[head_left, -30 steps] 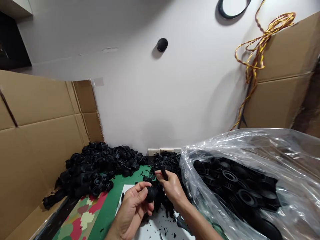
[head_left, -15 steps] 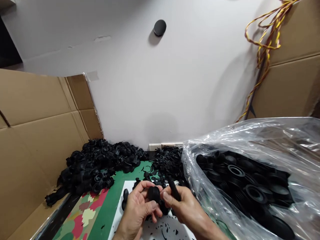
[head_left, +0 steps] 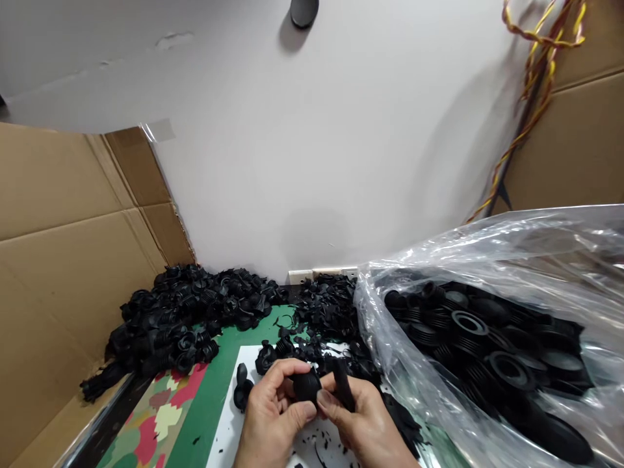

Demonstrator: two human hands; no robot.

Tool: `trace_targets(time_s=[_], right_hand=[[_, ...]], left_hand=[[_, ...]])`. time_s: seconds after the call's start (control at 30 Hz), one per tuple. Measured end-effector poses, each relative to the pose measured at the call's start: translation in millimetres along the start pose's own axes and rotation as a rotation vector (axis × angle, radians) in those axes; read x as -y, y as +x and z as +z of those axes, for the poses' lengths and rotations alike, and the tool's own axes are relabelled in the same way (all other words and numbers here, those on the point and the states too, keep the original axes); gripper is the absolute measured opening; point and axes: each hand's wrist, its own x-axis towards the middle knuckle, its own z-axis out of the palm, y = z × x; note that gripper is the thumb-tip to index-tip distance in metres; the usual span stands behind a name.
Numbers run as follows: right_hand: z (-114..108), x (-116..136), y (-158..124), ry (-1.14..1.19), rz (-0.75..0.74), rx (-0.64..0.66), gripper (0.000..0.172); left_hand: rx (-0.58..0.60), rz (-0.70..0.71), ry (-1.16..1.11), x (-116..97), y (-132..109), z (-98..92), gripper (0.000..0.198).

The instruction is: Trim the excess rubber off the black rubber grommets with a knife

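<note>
My left hand (head_left: 273, 419) pinches a small ribbed black rubber part (head_left: 306, 385) between thumb and fingers, low in the middle of the view. My right hand (head_left: 363, 422) is closed round a thin black tool (head_left: 342, 383) that sticks up beside the part, its thumb against the part. Both hands hover over a white sheet (head_left: 229, 432) strewn with black rubber scraps. Another black part (head_left: 242, 390) lies on that sheet just left of my left hand.
A heap of black rubber parts (head_left: 180, 322) lies at the back left against a cardboard wall (head_left: 63, 260). A clear plastic bag (head_left: 492, 338) of larger black parts fills the right. A green mat (head_left: 219, 383) lies underneath; twisted wires (head_left: 536, 65) hang at upper right.
The view has tilted down. My hands came together: the right hand with the tool moved down against the part held in the left hand.
</note>
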Motion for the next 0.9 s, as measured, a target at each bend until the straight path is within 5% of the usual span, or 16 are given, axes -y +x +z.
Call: trace_targets(time_s=[0.57,0.9], right_hand=[[1,5,1,0.195,0.083,0.025,0.050],[6,36,-13,0.356,0.202,0.048,0.047]], left_hand=[[-0.027,-0.084,-0.048,-1,0,3.6,0.032],[0.048,-0.215,-0.093,9,5,-4.0,0.041]])
